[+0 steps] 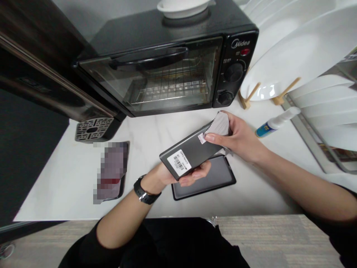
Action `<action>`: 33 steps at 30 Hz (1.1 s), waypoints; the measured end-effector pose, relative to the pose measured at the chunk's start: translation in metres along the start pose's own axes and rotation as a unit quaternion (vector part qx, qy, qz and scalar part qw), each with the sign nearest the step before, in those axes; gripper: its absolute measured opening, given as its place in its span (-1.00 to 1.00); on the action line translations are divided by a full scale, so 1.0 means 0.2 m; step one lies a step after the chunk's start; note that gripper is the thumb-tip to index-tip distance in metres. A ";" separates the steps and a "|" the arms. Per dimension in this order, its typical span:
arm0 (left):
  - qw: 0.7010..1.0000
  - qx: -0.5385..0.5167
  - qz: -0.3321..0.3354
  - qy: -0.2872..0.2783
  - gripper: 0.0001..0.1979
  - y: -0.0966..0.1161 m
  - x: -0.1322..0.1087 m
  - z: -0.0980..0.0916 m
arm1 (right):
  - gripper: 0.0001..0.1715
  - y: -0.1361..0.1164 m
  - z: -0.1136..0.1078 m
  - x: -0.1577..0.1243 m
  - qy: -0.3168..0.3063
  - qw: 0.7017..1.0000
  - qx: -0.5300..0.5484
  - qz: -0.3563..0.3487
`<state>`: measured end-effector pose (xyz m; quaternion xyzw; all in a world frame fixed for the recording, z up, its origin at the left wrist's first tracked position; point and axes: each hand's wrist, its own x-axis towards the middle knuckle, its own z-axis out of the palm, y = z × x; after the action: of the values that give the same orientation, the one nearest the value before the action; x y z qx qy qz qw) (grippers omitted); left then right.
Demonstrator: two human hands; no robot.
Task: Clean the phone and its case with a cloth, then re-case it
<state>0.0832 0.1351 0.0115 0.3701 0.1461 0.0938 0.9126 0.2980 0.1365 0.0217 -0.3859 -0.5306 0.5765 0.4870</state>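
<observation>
Left hand: the left hand (178, 176) reaches in from the lower left with a black watch (143, 193) on the wrist; its grip is closed around the lower end of a grey phone (195, 149), fingers curled under the edge.
Right hand: the right hand (240, 139) comes in from the right; its grip pinches a grey cloth (220, 124) against the upper end of the phone, thumb on top.
Grey phone: held above the tabletop (69, 178), tilted, back side up, with a white barcode label (179, 162) near the lower end.
Below the hands: a dark flat device (212, 178) lies on the tabletop, partly hidden by the held phone.
Left of the hands: another phone (111, 171) lies flat, its screen blurred.
Behind: a black toaster oven (167, 70), door shut, with a white bowl (181, 7) on top.
Right side: a small spray bottle (276, 123) lies on its side just beside a rack of white plates (292, 56).
</observation>
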 end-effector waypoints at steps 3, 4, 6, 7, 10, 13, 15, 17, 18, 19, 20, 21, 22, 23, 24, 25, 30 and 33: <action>1.000 0.006 -0.010 -0.001 -0.48 0.00 -0.01 0.00 | -0.46 0.02 0.00 0.00 0.022 1.000 0.006 0.003; 1.000 0.003 -0.016 -0.005 -0.49 0.00 -0.01 0.00 | -0.48 0.02 0.00 0.00 0.011 1.000 0.017 0.004; 1.000 0.001 -0.023 -0.008 -0.51 0.01 -0.02 0.01 | -0.51 0.01 -0.02 0.01 -0.034 0.998 0.045 0.011; 1.000 0.009 -0.022 -0.005 -0.51 0.01 -0.02 0.01 | -0.49 0.00 -0.03 0.01 -0.057 0.997 0.057 0.016; 0.999 0.044 -0.010 0.000 -0.43 0.02 -0.01 0.03 | -0.42 -0.02 -0.04 0.01 -0.085 0.995 0.050 0.016; 0.999 0.028 -0.013 -0.020 -0.45 0.03 -0.01 0.03 | -0.44 -0.01 -0.03 0.00 -0.027 0.999 -0.012 -0.024; 0.999 0.000 -0.017 -0.027 -0.49 0.04 -0.01 0.03 | -0.52 -0.01 -0.02 -0.01 0.010 0.997 -0.052 -0.049; 0.999 -0.018 -0.017 -0.027 -0.52 0.05 -0.01 0.02 | -0.54 0.00 -0.02 -0.02 0.016 0.996 -0.066 -0.055; 0.999 -0.025 -0.015 -0.026 -0.53 0.06 -0.01 0.01 | -0.55 0.00 -0.03 -0.02 0.010 0.997 -0.056 -0.052; 0.999 -0.031 -0.016 -0.027 -0.53 0.06 -0.01 0.01 | -0.58 0.00 -0.03 -0.02 0.000 0.998 -0.035 -0.046; 0.999 -0.034 -0.019 -0.027 -0.54 0.06 0.00 0.01 | -0.62 0.00 -0.03 -0.02 -0.012 0.999 -0.007 -0.038; 0.999 -0.036 -0.022 -0.024 -0.54 0.05 0.00 0.00 | -0.65 0.00 -0.03 -0.02 -0.022 0.999 0.023 -0.028; 0.999 -0.037 -0.025 -0.018 -0.54 0.05 0.00 0.00 | -0.65 0.00 -0.03 -0.02 -0.029 0.998 0.049 -0.019; 0.999 -0.036 -0.032 -0.013 -0.53 0.04 0.01 0.00 | -0.62 0.00 -0.04 -0.02 -0.031 0.997 0.066 -0.014; 0.999 -0.032 -0.040 -0.008 -0.53 0.03 0.01 0.00 | -0.60 0.00 -0.03 -0.02 -0.031 0.997 0.070 -0.014; 0.999 -0.024 -0.047 -0.002 -0.52 0.03 0.01 0.00 | -0.58 0.00 -0.03 -0.02 -0.030 0.998 0.060 -0.018; 0.998 0.017 -0.061 0.006 -0.52 0.03 0.00 0.00 | -0.53 0.00 -0.02 -0.03 0.021 0.997 -0.047 -0.051; 0.999 -0.005 -0.039 0.016 -0.51 0.03 -0.01 0.00 | -0.51 0.02 0.00 -0.02 0.018 0.999 0.006 -0.036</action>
<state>0.0819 0.1394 0.0166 0.3582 0.1750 0.0649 0.9148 0.2994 0.1324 0.0180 -0.3740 -0.5320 0.5545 0.5193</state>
